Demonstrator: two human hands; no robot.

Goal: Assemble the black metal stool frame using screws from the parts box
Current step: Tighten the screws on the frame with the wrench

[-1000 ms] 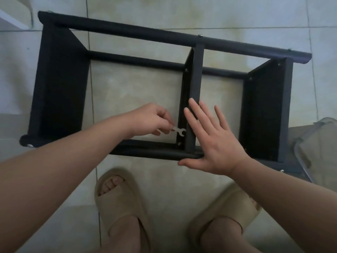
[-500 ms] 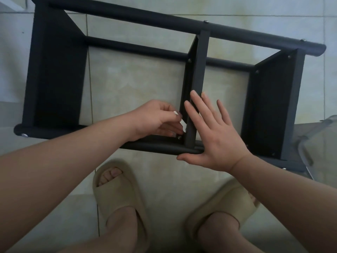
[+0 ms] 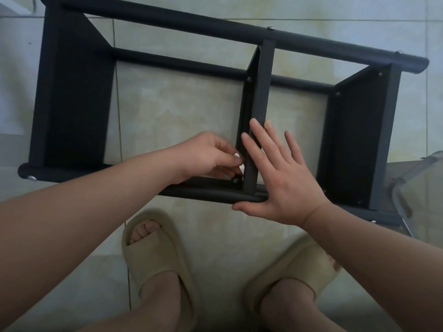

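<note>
The black metal stool frame (image 3: 72,97) lies on its side on the tiled floor, with a black centre crossbar (image 3: 260,92) joining its two long tubes. My left hand (image 3: 206,155) pinches a small white flat wrench (image 3: 241,168) just above a screw (image 3: 236,180) at the crossbar's near joint; most of the wrench is hidden by my fingers. My right hand (image 3: 280,178) lies flat with straight fingers against the crossbar and the near tube (image 3: 206,191), thumb under the tube.
My two feet in beige slippers (image 3: 153,250) stand just in front of the frame. A clear plastic box (image 3: 422,188) sits at the right edge, beside the frame's right end panel (image 3: 359,140). Pale floor tiles surround the frame.
My left hand has turned the wrench from lying level to pointing down at the joint screw. The right hand stays pressed on the crossbar. The view has shifted slightly.
</note>
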